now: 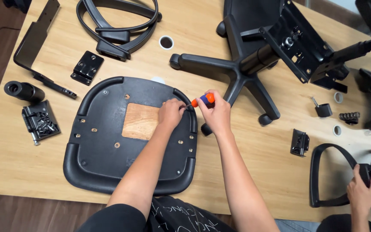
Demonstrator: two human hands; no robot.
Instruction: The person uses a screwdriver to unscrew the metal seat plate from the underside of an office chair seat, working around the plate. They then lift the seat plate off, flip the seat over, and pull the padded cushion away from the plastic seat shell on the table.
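One seat pan (108, 159) under left hand (171, 112), fingers pinched at its edge; right hand (214, 114) grips one orange-handled screwdriver (202, 100); two armrests (117, 25) behind.

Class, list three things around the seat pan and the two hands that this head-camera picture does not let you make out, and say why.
1. Screwdriver tip: hidden between the left hand and right hand.
2. Any screw being worked on the seat pan: covered by the left hand's fingers.
3. Contents of the small parts tray: too small to sort.
4. Co-worker's hand: what it holds is cut off by the right edge.
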